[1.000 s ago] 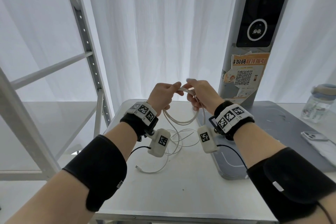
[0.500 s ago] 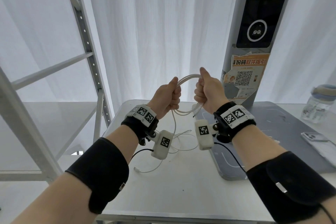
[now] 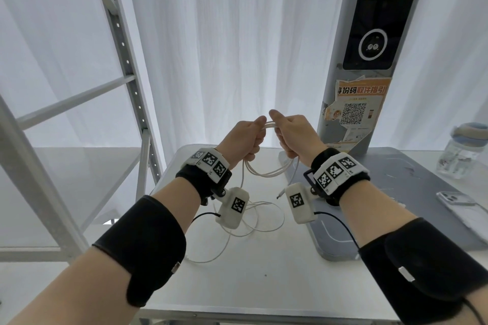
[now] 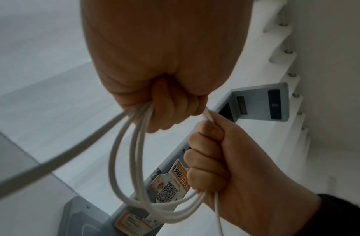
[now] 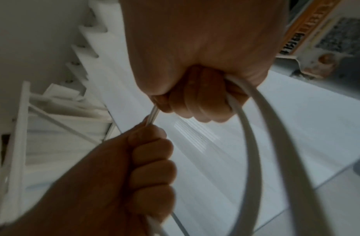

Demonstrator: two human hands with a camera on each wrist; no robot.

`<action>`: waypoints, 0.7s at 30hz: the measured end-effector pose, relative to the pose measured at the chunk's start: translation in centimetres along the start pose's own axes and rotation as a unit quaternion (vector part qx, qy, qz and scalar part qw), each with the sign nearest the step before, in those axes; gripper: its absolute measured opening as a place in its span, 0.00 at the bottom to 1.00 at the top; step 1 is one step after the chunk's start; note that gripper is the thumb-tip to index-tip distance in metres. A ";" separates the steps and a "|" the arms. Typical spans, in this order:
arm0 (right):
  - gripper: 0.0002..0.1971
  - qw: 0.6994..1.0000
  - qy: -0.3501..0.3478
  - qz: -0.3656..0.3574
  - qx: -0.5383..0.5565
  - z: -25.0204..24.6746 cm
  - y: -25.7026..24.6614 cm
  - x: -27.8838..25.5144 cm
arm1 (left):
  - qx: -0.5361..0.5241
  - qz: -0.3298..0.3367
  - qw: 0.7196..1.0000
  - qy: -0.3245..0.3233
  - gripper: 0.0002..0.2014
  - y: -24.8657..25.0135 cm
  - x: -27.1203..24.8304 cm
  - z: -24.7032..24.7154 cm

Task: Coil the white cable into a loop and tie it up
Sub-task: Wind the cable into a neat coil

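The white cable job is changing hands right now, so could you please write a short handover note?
Left hand: grip closed round the bundled turns of the white cable.
Right hand: grips the same bundle just beside it, held above the table.
Done: several turns gathered into a hanging loop.
Left: the slack lying on the table, one plug end dangling; coil these in, then tie.

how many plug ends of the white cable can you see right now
2. One connector hangs below the right hand, above the table. The other connector lies on the table under the left forearm, at the loose tail's end.
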State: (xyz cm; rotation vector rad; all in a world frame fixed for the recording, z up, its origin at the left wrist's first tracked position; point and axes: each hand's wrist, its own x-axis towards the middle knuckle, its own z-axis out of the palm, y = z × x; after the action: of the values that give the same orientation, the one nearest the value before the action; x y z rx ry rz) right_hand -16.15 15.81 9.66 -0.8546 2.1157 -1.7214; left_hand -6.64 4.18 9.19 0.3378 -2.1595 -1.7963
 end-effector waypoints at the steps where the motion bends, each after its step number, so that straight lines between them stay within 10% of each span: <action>1: 0.25 0.999 0.004 0.003 0.033 0.0 -0.1 -0.1 | -0.025 -0.004 1.000 -0.003 0.23 -0.2 -0.1 -0.1; 21: 0.16 0.959 -0.009 0.012 0.284 1.3 1.2 -0.2 | -0.308 -0.001 0.949 0.072 0.24 0.2 0.5 -0.4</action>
State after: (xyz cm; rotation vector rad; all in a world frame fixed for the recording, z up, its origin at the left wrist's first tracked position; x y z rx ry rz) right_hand -15.61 15.03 8.16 -0.6593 1.4717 -2.1299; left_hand -6.95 3.65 9.47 0.3013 -1.3998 -2.2442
